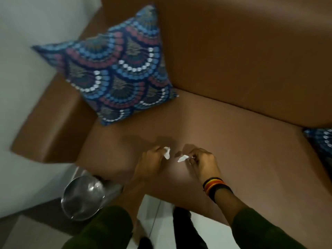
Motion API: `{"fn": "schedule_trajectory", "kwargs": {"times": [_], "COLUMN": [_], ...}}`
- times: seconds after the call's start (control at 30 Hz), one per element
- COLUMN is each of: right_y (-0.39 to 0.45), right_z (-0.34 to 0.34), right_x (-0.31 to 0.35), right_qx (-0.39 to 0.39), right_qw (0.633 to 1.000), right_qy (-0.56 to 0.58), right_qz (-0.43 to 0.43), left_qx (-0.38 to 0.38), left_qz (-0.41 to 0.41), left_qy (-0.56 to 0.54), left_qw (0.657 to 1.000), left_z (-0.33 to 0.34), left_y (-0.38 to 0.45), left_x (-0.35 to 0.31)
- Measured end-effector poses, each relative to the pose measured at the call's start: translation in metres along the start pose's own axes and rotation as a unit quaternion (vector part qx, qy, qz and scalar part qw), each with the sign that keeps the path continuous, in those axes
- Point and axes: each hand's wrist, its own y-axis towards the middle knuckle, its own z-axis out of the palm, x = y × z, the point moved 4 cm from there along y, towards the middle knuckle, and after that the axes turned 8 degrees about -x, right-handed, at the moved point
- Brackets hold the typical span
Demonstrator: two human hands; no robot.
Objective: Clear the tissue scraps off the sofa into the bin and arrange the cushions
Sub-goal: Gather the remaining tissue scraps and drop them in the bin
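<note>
Head view: left hand (150,159) pinches a white tissue scrap (167,152) and right hand (203,161) pinches a second scrap (182,158), both low centre of frame just over the brown sofa seat (233,141); the bin (83,197) sits lower left by the armrest. Risk: the fingertip grips look light, so a scrap could drop on the floor during the carry, or miss the bin mouth. The patterned cushion (116,72) leans upper left, another cushion (321,139) is cut off at right edge, both unarranged.

Cushion (115,69) on sofa (233,132), bin (82,198) left.
</note>
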Motion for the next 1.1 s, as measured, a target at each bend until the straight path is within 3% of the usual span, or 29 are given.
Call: {"fn": "schedule_trajectory", "kwargs": {"times": [0.23,0.4,0.53,0.7,0.87,1.1], "right_y": [-0.073,-0.11,-0.117,-0.11,-0.122,-0.109], "right_z": [0.147,0.271,0.354,0.435,0.424,0.31], "right_x": [0.174,0.243,0.263,0.246,0.244,0.254], "right_qx": [0.088,0.153,0.184,0.235,0.26,0.117], "right_qw": [0.991,0.984,0.981,0.972,0.964,0.953], "right_qy": [0.024,0.036,0.026,0.016,-0.048,-0.128], "right_qz": [-0.1,-0.09,-0.06,0.018,-0.039,-0.247], "left_qx": [-0.132,-0.188,-0.163,-0.137,-0.116,-0.134], "left_qz": [-0.185,-0.391,-0.469,-0.487,-0.499,-0.287], "left_qy": [-0.018,-0.088,-0.102,-0.137,-0.15,-0.065], "left_qw": [0.974,0.897,0.862,0.852,0.846,0.946], "left_z": [-0.079,-0.082,-0.053,-0.015,-0.006,-0.04], "left_y": [-0.158,-0.246,-0.264,-0.26,-0.268,-0.237], "left_x": [0.19,0.294,0.346,0.375,0.371,0.314]}}
